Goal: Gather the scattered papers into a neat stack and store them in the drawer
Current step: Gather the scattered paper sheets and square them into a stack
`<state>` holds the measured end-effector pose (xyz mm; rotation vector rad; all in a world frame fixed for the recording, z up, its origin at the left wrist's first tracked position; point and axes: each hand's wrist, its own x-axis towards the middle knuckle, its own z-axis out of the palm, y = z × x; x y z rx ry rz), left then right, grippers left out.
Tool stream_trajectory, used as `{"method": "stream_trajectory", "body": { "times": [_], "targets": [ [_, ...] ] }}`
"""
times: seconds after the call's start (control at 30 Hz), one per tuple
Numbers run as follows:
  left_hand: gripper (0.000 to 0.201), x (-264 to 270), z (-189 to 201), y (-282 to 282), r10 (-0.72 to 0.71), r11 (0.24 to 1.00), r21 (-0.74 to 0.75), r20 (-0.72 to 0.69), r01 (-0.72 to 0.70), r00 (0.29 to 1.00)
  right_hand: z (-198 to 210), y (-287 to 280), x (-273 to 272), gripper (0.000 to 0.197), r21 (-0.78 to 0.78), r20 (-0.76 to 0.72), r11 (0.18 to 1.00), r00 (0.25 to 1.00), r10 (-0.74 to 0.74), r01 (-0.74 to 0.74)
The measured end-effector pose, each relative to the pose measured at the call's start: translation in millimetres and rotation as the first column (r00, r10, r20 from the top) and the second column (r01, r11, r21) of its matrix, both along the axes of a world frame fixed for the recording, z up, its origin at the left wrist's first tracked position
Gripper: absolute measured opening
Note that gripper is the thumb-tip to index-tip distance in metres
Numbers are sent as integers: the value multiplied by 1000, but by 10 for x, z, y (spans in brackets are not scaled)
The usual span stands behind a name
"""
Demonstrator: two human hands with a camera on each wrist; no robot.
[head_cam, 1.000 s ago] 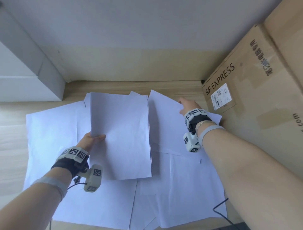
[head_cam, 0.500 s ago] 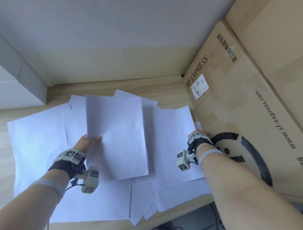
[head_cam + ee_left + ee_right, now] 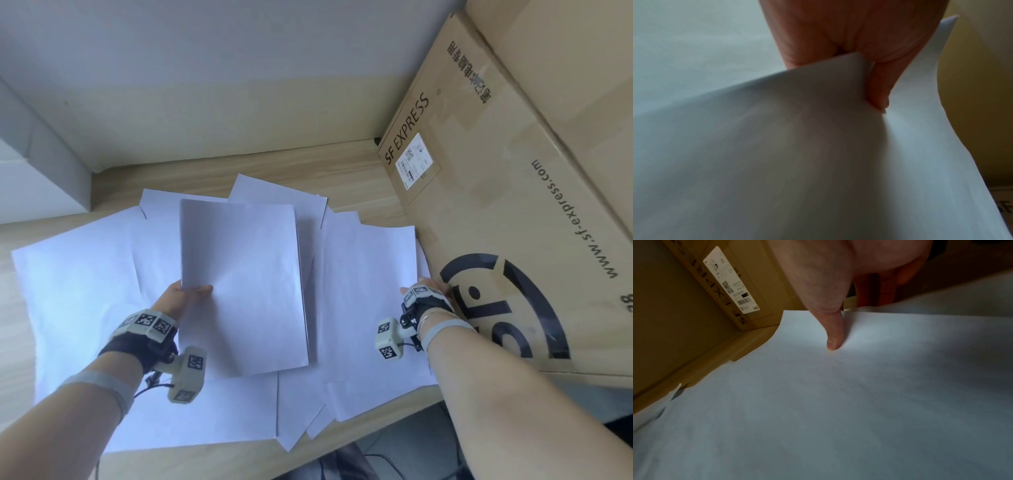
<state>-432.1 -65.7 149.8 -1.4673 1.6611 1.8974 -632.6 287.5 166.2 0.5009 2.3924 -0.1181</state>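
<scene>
Several loose white sheets [image 3: 75, 291] lie overlapping across the wooden desk [image 3: 274, 168]. My left hand [image 3: 185, 294] holds a thin stack of sheets [image 3: 239, 284] by its left edge, slightly above the others. Its thumb [image 3: 879, 91] lies on top of the stack [image 3: 777, 146] and the fingers are hidden under it. My right hand [image 3: 424, 291] is at the right edge of one sheet [image 3: 366, 291], close against the cardboard box. There the thumb [image 3: 833, 334] presses on top of the sheet [image 3: 838, 402] while the fingers curl behind its edge. No drawer shows.
A large brown SF Express cardboard box [image 3: 513, 205] stands along the right side of the desk, touching the papers. A white block [image 3: 34, 178] sits at the far left by the wall. The desk's front edge [image 3: 387, 418] runs close below the papers, with cables under it.
My right hand has drawn back from the far edge of the right sheet to its near right edge beside the box. The left hand still holds its stack.
</scene>
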Motion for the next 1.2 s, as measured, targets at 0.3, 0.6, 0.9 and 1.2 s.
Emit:
{"method": "stream_trajectory", "body": {
  "times": [0.3, 0.6, 0.9, 1.2],
  "targets": [
    [6, 81, -24, -93, -12, 999, -34, 28, 13, 1000, 87, 34, -11, 24, -187, -222, 977, 973, 57, -100],
    [14, 210, -64, -70, 5, 995, -97, 74, 2, 997, 356, 82, -84, 40, -498, -362, 858, 929, -74, -125],
    [4, 255, -38, -21, -4, 993, -118, 65, 12, 998, 527, -73, -121, 32, -590, -412, 804, 883, -224, -71],
    [35, 253, -52, -57, -54, 989, -132, 123, 71, 991, 252, -973, 282, 43, -601, -223, 788, 975, -2, -136]
  ]
}}
